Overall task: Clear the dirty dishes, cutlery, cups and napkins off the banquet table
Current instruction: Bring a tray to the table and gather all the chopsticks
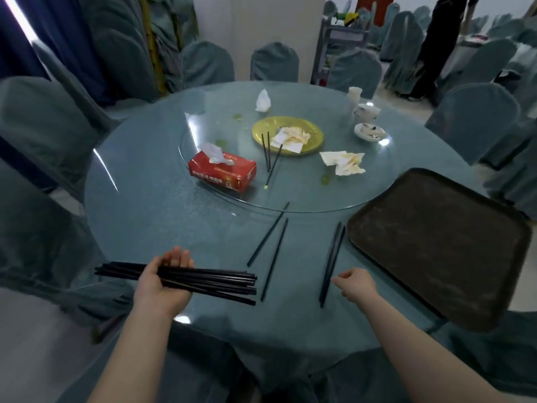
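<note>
1. Round glass-topped worktop (151, 205), covered chairs around; brown tray (436, 251) near right, ready for dishes.
2. Left hand (162, 282) cupped under chopstick bundle (203, 279), gathering.
3. Right hand (356, 285) loosely curled, empty, beside chopstick pair (331, 263).

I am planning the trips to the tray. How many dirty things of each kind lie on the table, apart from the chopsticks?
Used napkins: 3
Yellow plate: 1
Small white saucer: 1
White cups: 2
Total: 7
</note>
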`<state>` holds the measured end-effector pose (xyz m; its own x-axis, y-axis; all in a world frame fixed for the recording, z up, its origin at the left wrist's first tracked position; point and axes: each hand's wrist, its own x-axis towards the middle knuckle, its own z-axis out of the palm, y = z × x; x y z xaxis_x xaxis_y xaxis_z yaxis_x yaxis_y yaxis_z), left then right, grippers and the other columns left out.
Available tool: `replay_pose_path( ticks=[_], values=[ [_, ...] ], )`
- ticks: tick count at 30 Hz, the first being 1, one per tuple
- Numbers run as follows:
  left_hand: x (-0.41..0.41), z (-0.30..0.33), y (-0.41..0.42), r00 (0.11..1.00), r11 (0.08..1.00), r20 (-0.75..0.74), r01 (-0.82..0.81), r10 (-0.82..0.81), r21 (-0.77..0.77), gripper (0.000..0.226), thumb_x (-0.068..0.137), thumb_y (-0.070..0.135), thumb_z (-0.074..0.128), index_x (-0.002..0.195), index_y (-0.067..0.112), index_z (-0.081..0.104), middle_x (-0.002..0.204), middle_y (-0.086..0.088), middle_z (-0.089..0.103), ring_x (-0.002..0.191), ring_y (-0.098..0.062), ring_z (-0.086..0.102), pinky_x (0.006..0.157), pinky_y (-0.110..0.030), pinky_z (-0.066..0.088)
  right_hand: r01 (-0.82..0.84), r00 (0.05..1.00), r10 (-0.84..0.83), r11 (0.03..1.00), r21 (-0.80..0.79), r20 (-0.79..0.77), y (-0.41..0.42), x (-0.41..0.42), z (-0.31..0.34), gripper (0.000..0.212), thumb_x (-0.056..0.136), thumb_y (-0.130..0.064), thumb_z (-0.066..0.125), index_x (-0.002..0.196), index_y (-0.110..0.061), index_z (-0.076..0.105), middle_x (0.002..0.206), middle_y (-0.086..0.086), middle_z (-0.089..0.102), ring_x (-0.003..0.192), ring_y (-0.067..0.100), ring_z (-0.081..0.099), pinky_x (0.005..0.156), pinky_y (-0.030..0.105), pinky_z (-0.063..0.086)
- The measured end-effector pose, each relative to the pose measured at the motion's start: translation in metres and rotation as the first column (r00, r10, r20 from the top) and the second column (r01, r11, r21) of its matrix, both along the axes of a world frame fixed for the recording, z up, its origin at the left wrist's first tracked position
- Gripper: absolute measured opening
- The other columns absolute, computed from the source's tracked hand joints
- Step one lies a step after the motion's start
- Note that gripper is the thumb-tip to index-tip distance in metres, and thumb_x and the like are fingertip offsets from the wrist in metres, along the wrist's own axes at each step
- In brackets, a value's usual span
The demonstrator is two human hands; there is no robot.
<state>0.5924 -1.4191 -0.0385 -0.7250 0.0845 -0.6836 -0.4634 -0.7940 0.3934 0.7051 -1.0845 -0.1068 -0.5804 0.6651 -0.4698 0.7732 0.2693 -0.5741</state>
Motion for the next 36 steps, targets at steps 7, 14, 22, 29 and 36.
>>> replay_pose_path(
  ticks=[7, 14, 22, 29, 36],
  values=[
    [-0.030, -0.018, 0.008, 0.997, 0.998, 0.044, -0.057, 0.058, -0.025, 0.030, 0.101, 0.027, 0.037, 0.077, 0.019, 0.054, 0.061, 0.005, 0.070, 0.081, -0.012, 0.064, 0.069, -0.031, 0.045, -0.073, 0.987, 0.061, 0.994, 0.080, 0.148, 0.007, -0.053, -0.031, 0.034, 0.086, -0.031, 0.067, 0.068, -0.009, 0.049, 0.074, 0.010, 0.060, 0.071, 0.027, 0.059, 0.058, 0.028, 0.039],
    [-0.051, -0.033, 0.001, 0.995, 0.998, 0.083, -0.049, 0.053, -0.043, 0.027, 0.100, 0.025, 0.039, 0.077, 0.020, 0.053, 0.062, 0.006, 0.070, 0.081, -0.011, 0.065, 0.069, -0.032, 0.045, -0.200, 0.967, 0.184, 0.977, 0.078, 0.176, -0.039, -0.083, -0.041, 0.021, 0.083, -0.026, 0.064, 0.082, -0.007, 0.056, 0.085, 0.012, 0.064, 0.081, 0.027, 0.061, 0.061, 0.025, 0.038],
    [-0.055, -0.032, -0.021, 0.991, 0.997, 0.130, -0.034, 0.042, -0.065, 0.028, 0.100, 0.024, 0.039, 0.076, 0.018, 0.053, 0.060, 0.003, 0.069, 0.075, -0.014, 0.066, 0.068, -0.031, 0.047, -0.177, 0.980, 0.163, 0.977, 0.120, 0.114, -0.102, -0.130, -0.038, 0.067, 0.084, -0.053, 0.063, 0.119, 0.000, 0.044, 0.124, 0.018, 0.053, 0.114, 0.035, 0.053, 0.090, 0.038, 0.045],
    [-0.060, -0.029, -0.044, 0.994, 0.996, 0.096, -0.039, 0.046, -0.074, 0.030, 0.100, 0.023, 0.038, 0.075, 0.017, 0.051, 0.057, 0.002, 0.068, 0.080, -0.016, 0.063, 0.068, -0.031, 0.045, -0.221, 0.970, 0.169, 0.915, 0.337, 0.178, -0.138, -0.149, -0.042, 0.066, 0.088, -0.051, 0.058, 0.127, -0.002, 0.038, 0.129, 0.015, 0.041, 0.122, 0.031, 0.041, 0.090, 0.041, 0.047],
    [-0.059, -0.031, -0.066, 0.993, 0.996, 0.096, -0.057, 0.063, -0.063, 0.028, 0.100, 0.023, 0.038, 0.077, 0.016, 0.052, 0.057, 0.001, 0.069, 0.064, -0.019, 0.071, 0.071, -0.032, 0.045, -0.355, 0.934, 0.316, 0.866, 0.352, 0.165, -0.145, -0.152, -0.052, 0.037, 0.093, -0.009, 0.042, 0.130, -0.015, 0.045, 0.124, 0.014, 0.044, 0.114, 0.034, 0.044, 0.091, 0.038, 0.042]
  ],
)
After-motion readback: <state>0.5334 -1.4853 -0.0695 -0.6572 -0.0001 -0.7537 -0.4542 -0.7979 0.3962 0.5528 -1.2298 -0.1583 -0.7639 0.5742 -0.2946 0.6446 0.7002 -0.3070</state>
